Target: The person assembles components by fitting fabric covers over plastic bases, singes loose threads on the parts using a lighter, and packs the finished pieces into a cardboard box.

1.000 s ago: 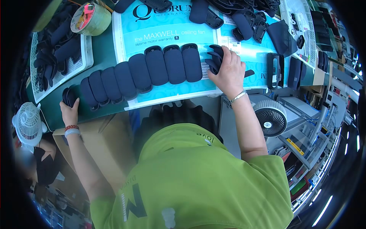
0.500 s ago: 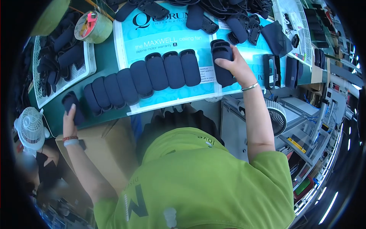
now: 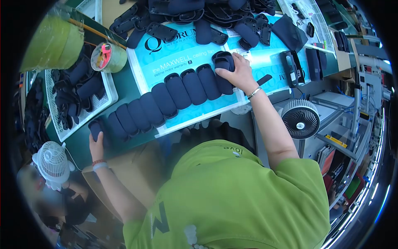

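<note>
A slanting row of several dark padded pieces lies across the table and the blue printed sheet. At the row's left end my left hand holds a dark padded piece by its near end. My right hand grips a small stack of dark padded pieces at the row's right end, with the thumb on top. That stack is beside the last piece of the row. A flat dark strip lies right of my right hand.
A heap of dark pieces lies at the back. On the left are a white basket of dark pieces, a tape roll and a white fan. A black fan stands right. Part of a person shows lower left.
My right hand has brought the stacked pieces left, up to the row's end. The piece in my left hand is now nearer the row's left end. The whole view has shifted.
</note>
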Motion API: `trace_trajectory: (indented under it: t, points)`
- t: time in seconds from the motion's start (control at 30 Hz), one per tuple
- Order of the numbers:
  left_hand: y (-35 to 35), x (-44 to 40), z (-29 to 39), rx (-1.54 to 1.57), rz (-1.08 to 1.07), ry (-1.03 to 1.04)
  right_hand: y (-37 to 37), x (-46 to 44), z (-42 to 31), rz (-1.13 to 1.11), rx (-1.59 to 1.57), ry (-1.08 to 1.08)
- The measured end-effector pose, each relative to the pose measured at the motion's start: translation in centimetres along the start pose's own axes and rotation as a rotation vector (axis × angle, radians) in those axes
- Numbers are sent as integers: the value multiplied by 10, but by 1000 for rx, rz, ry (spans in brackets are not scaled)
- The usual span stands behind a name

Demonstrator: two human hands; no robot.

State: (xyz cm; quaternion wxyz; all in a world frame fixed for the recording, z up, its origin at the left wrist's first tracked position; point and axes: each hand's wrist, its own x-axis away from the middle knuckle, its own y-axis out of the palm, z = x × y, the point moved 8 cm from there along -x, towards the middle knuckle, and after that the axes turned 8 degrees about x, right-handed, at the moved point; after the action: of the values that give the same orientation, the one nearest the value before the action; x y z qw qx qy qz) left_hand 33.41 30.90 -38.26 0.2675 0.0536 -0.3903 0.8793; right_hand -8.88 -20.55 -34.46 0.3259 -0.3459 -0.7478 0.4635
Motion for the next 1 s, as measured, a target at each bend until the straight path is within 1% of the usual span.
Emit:
trace_trajectory:
  t: [0.07,0.13,0.17,0.2,0.27,0.3,0.33,0.4,0.47,0.53,0.6,0.67,0.7,0.73,0.8,0.83,0.87,0.93,1.0]
  points:
    - [-7,-2,-7,-2,91,39,-2,0,8,16,-113,33]
    - [-12,-4,-7,37,189,107,-5,3,8,80,-145,-13]
    - [-14,-5,-17,143,185,-38,-6,6,8,107,-163,-37]
    - [-21,-1,-13,70,268,-10,-9,9,8,153,-185,-57]
    - [-27,26,23,-84,448,43,-15,14,5,241,-238,-108]
    - [-27,52,58,-81,560,77,-21,17,2,301,-265,-150]
    - [-25,76,90,-47,686,94,-23,17,3,309,-317,-170]
    - [12,120,167,139,669,195,-30,18,0,291,-320,-168]
    - [102,146,262,340,344,268,-22,13,7,191,-414,-165]
    - [207,161,337,332,-118,336,-28,12,6,187,-446,-147]
    - [272,173,391,279,-311,468,-31,12,8,90,-599,-26]
    - [313,184,425,231,-379,540,-39,11,0,-25,-810,0]
    - [322,185,433,210,-369,541,-44,11,-3,-91,-841,17]
    - [328,177,431,304,-364,461,-51,9,-6,-153,-871,29]
    - [329,165,432,386,-359,375,-60,12,-10,-218,-986,-41]
    - [329,163,429,465,-348,220,-66,15,-15,-248,-961,-97]
    - [329,160,429,463,-329,276,-77,17,-16,-235,-894,-174]
    - [330,156,422,781,-395,76,-90,13,-19,-365,-909,-240]
    - [328,163,430,1009,-562,-63,-90,5,-16,-426,-972,-302]
